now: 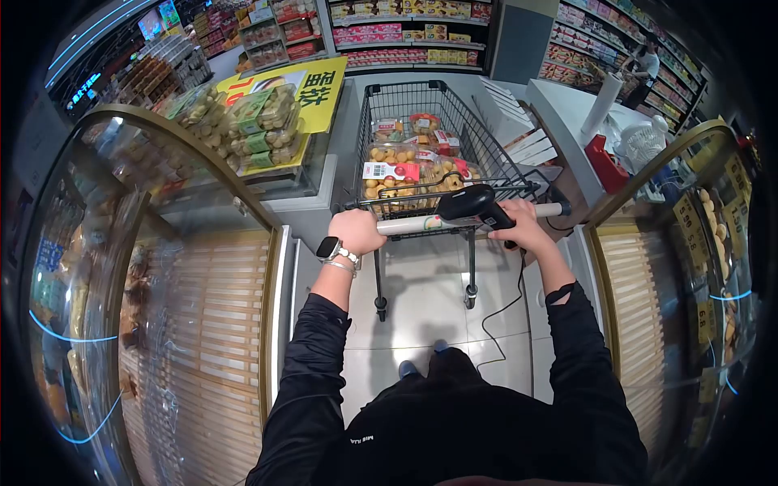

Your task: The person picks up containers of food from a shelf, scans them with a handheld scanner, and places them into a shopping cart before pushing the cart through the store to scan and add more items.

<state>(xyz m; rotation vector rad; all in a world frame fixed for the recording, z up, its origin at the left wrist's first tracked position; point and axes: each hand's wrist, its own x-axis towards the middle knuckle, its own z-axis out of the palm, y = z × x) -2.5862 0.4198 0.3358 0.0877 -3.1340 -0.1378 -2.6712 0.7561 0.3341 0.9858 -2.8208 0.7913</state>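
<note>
My left hand, with a watch and bracelets on its wrist, is closed around the left part of the pale handle bar of a shopping cart. At the bar's right part, my right hand grips a black handheld barcode scanner. Its head lies over the bar and points left. From below that hand a dark cable hangs to the floor. Inside the dark wire basket sit several clear packs of round baked goods, some with red-and-white labels.
Glass-fronted bakery cases flank me on both sides. Ahead on the left, clear boxes are stacked on a yellow sign. A white counter with a red holder is on the right. A person stands beyond it.
</note>
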